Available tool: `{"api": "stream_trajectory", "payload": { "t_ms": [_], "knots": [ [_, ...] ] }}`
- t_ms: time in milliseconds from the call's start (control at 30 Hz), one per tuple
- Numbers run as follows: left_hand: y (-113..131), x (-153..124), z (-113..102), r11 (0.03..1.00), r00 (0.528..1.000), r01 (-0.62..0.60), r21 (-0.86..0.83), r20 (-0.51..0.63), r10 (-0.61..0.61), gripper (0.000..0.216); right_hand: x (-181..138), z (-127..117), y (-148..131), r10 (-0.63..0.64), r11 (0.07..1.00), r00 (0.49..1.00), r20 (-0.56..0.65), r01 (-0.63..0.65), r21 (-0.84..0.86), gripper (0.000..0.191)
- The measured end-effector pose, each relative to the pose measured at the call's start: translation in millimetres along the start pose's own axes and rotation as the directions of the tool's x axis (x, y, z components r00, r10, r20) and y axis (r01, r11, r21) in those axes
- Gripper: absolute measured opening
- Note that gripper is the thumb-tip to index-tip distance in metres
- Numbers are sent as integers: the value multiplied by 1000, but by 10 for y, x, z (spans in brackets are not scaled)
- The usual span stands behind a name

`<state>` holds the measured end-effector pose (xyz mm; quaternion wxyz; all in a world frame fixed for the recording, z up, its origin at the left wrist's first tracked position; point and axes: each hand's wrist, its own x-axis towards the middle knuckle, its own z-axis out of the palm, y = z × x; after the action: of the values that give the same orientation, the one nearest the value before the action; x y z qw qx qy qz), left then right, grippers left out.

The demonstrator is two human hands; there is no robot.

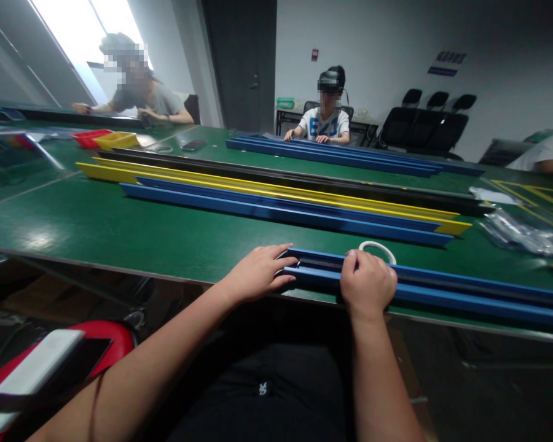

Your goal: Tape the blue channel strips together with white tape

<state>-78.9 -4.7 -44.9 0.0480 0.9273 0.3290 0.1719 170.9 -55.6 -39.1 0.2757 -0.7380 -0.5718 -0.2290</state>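
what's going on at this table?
Someone has both hands on a blue channel along the near edge of the green table. The right hand is closed over it; the left hand has its fingers spread at the left end. A white ring lies just behind the right hand. Farther back lie another blue length, a yellow one and a black one.

The nearest rail [461, 301] is blue with a dark inside, and the table [74, 227] is green. Past it, one rail is blue [286, 213], one is yellow [276, 189] and one is black [295, 177], while the ring [380, 245] is white. One bin [90, 139] is red, another bin [118, 142] is yellow, the stool seat [117, 331] is red, and a co-worker's white shirt [338, 126] has blue letters.
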Motion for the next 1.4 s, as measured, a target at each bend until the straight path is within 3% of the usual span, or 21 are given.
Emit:
{"api": "stream_trajectory", "payload": {
  "t_ms": [300,533,867,1167,1400],
  "knots": [
    [-5,2,-56,998,998,2,-69,61,2,56,1,2,9,-2,1000,1000,14,2,-9,33],
    [-98,27,-103,962,993,77,-261,102,-52,48,4,-2,8,12,1000,1000,27,-12,2,34],
    [-108,153,55,923,988,152,-353,59,-140,33,-8,-9,8,42,999,999,31,-43,32,36],
    [-96,281,134,922,995,76,-380,-26,-92,17,-18,-62,8,31,998,999,20,-32,48,36],
    [-93,281,165,965,996,-30,-262,-91,6,25,-37,-57,19,10,1000,1000,12,-10,29,35]
  ]
}}
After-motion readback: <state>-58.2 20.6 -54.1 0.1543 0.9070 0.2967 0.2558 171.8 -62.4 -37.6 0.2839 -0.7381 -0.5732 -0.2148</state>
